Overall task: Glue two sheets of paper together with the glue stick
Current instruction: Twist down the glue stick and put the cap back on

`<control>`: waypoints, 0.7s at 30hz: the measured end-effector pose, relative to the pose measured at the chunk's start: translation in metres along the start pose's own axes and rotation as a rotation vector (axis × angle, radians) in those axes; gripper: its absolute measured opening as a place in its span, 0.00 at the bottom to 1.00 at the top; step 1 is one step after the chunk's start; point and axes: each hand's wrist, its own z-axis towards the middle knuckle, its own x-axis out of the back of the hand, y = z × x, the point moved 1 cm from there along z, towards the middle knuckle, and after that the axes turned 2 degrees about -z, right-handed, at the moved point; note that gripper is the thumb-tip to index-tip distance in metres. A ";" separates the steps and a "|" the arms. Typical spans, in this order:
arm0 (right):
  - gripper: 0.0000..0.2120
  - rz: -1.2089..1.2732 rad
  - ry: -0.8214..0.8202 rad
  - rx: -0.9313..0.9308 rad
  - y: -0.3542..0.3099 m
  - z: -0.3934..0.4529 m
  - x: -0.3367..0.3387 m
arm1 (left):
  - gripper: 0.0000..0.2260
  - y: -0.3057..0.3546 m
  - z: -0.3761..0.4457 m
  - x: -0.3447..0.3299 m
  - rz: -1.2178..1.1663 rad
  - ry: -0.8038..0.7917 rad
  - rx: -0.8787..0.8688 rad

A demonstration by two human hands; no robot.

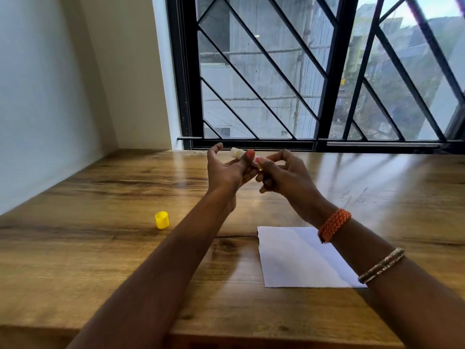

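A wood-grain table (105, 248) runs up to a barred window (314, 71), with a pale wall on the far left, and above the middle of that table the glue stick (240, 154) is held in the air between both hands. It lies nearly level, its whitish open end pointing away toward the window's lower rail, with only that end and a short stretch of yellow and pink body showing. The left hand (226, 170) cradles the glue stick from below, thumb pressed over the barrel, while the forefinger stands loose and apart from it. The right hand (284, 175) pinches the glue stick's near end with thumb and fingertips; whether it is turning the base cannot be told. Judging by its look, the stick is light, rigid and smooth plastic, so it should need only a gentle hold on the barrel, kept clear of the soft, tacky tip, which would smear or crumble if squeezed. Down and to the left of the glue stick, well apart, its yellow cap (161, 220) stands on the table. Below and to the right of the glue stick lies white paper (299, 258), flat on the wood and partly under the right forearm; thin and floppy, it would slide easily. Whether this is one sheet or two stacked cannot be told.
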 end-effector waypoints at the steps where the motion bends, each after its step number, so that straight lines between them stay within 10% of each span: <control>1: 0.06 -0.075 0.026 0.071 -0.001 -0.001 -0.001 | 0.32 0.000 0.000 0.000 -0.008 -0.003 0.004; 7: 0.12 -1.163 0.153 0.792 -0.002 -0.006 0.001 | 0.31 -0.002 -0.001 -0.003 -0.060 0.023 -0.004; 21: 0.05 -0.887 0.128 0.743 -0.001 -0.007 -0.002 | 0.29 -0.014 -0.006 -0.009 -0.002 0.086 -0.086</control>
